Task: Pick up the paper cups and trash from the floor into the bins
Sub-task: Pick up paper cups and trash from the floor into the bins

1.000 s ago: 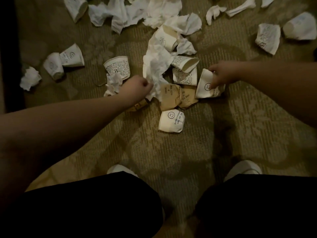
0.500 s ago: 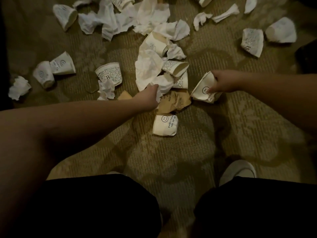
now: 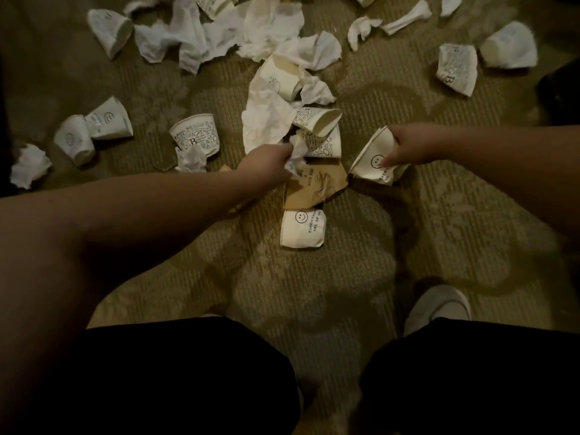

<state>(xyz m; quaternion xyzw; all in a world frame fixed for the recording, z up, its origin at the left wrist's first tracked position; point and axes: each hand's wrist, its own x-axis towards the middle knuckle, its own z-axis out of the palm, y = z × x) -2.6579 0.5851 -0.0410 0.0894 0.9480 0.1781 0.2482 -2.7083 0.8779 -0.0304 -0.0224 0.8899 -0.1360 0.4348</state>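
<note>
Both hands are down among the litter in the head view, the only view given. Her or his left hand (image 3: 266,163) is curled and pinches a crumpled white tissue (image 3: 270,120) at the middle of the pile. On the other side the right hand (image 3: 411,146) grips a smiley paper cup (image 3: 372,161) by its rim, tipped on its side at floor level; whether it touches the carpet is unclear.

Just beside them lie a flattened brown cup (image 3: 314,186) and, nearer the feet, another smiley cup (image 3: 301,229) on its side. Further off, a printed cup (image 3: 196,133) sits left of the pile and a pair of cups (image 3: 94,127) lies further left. More tissues (image 3: 201,39) and cups (image 3: 508,45) lie across the top of the carpet (image 3: 455,230).

No bin is in sight, so nothing can be confirmed as binned. Judging by the spread, most of the task is left.
</note>
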